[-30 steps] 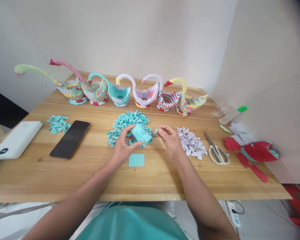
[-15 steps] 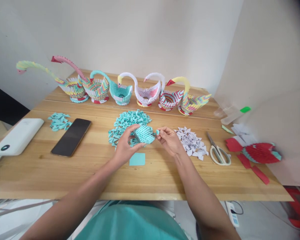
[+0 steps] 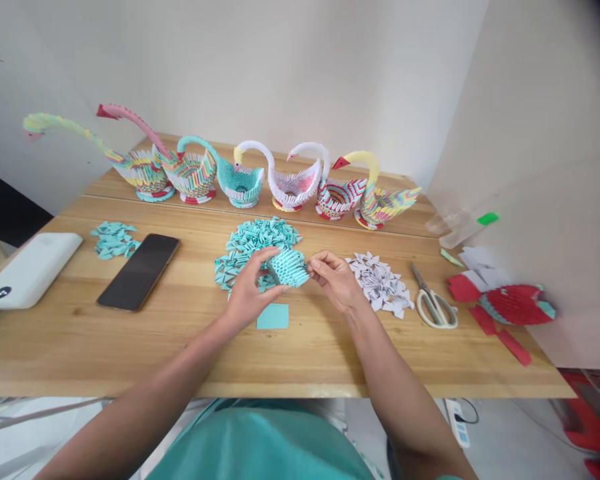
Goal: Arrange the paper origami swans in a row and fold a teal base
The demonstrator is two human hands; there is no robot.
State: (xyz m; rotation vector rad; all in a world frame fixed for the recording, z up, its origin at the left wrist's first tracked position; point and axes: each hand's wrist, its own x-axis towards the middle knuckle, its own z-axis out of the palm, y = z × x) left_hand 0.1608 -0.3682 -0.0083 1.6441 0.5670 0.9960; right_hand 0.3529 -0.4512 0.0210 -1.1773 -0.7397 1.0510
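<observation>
My left hand [image 3: 253, 283] grips a teal folded-paper piece [image 3: 287, 268] between thumb and fingers, above the table's middle. At its right edge my right hand [image 3: 333, 277] is closed in a pinch; what its fingertips hold is too small and hidden to name. Behind and left of the held piece lies a pile of teal paper triangles [image 3: 265, 233]. A flat teal paper rectangle [image 3: 273, 317] rests just in front of the hands. To the right is a pile of white folded triangles [image 3: 383, 283].
Several paper swans [image 3: 241, 185] line the back of the wooden table [image 3: 180, 360]. A phone [image 3: 139, 272], a white power bank [image 3: 35, 270] and a small teal pile [image 3: 114, 240] lie left; scissors [image 3: 436, 303] and a red paper model [image 3: 517, 305] lie right.
My right hand's fingertips have moved left to the edge of the teal piece. The small teal bit seen between them before is now hidden. The whole view has shifted slightly.
</observation>
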